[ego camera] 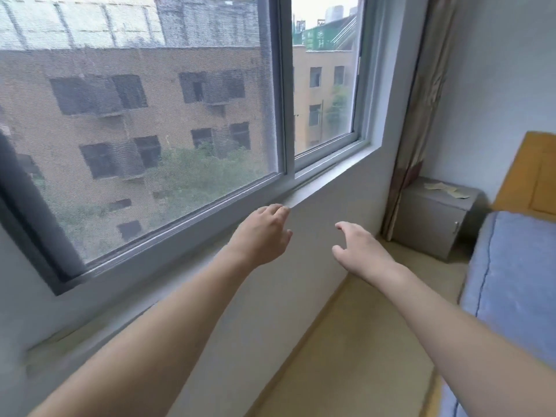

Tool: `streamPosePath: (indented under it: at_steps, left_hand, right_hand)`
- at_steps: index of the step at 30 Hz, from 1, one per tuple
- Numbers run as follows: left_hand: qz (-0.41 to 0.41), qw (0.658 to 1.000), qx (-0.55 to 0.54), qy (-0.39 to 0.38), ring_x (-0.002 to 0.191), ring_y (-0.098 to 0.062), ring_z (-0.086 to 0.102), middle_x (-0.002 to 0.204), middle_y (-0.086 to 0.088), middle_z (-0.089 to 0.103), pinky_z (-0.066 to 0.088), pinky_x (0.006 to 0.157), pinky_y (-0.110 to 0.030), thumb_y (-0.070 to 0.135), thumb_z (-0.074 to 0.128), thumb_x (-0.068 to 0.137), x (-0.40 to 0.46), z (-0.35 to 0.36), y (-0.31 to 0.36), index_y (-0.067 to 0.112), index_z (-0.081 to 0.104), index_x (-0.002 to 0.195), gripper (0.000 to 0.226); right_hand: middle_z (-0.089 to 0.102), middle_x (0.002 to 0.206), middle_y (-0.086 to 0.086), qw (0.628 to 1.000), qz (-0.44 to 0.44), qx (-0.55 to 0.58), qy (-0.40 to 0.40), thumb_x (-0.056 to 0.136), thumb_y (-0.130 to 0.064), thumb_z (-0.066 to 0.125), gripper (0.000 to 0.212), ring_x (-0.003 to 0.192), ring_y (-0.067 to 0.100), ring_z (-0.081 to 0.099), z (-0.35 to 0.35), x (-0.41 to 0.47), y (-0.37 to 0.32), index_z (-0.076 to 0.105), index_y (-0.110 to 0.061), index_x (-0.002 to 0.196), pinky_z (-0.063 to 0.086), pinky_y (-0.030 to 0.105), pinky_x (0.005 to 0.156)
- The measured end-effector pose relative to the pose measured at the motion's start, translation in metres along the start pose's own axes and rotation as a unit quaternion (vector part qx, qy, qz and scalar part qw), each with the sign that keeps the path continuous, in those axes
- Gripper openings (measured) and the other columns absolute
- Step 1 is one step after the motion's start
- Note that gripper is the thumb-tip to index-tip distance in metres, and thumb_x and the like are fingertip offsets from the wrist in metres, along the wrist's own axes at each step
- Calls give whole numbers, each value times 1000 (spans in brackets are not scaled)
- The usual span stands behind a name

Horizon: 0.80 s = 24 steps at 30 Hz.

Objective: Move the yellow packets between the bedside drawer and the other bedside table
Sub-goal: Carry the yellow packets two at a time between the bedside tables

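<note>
A grey bedside table (430,224) stands in the far right corner beside the bed, its door closed. Several pale yellow packets (445,189) lie flat on its top. Both my arms stretch forward in the air in front of the wall below the window. My left hand (263,236) hovers near the window sill with loosely curled fingers and holds nothing. My right hand (358,248) is held out to its right, fingers relaxed and spread, also empty. Both hands are well short of the bedside table.
A large sliding window (282,85) with a grey sill (319,188) fills the left. A patterned curtain (421,121) hangs in the corner. A bed with a blue cover (511,284) and a wooden headboard (535,173) lies on the right. A strip of beige floor (361,341) runs between wall and bed.
</note>
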<state>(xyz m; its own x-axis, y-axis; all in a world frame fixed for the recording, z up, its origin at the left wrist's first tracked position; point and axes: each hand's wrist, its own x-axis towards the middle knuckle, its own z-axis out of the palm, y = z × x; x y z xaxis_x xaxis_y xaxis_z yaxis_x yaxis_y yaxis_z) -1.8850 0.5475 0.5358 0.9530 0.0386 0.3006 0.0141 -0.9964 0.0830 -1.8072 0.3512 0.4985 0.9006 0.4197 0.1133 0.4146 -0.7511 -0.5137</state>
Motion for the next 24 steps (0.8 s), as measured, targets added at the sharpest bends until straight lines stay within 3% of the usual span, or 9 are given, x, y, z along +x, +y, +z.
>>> streamPosePath:
  at_steps: [6,15,24]
  left_hand:
    - [78,995,-63,-18,137,-24,37,151,-3,39,31,110,-32,33,48,99,171,56,21,12,37,147,53]
    - [197,974,-94,-52,135,-25,39,148,-3,43,30,109,-30,32,45,100,401,163,93,13,41,142,46]
    - [199,964,-156,-77,133,-24,41,146,0,42,40,102,-35,33,44,98,638,213,170,16,42,141,45]
  right_hand:
    - [42,148,4,994,82,-18,70,91,-21,51,55,132,23,43,-41,112,64,40,-16,144,37,33,105]
    - [38,151,2,974,194,-18,111,92,-23,49,56,136,22,39,-82,267,222,36,-17,146,39,38,106]
    - [40,150,2,951,254,0,177,94,-24,50,54,134,21,42,-172,422,347,38,-16,146,39,34,104]
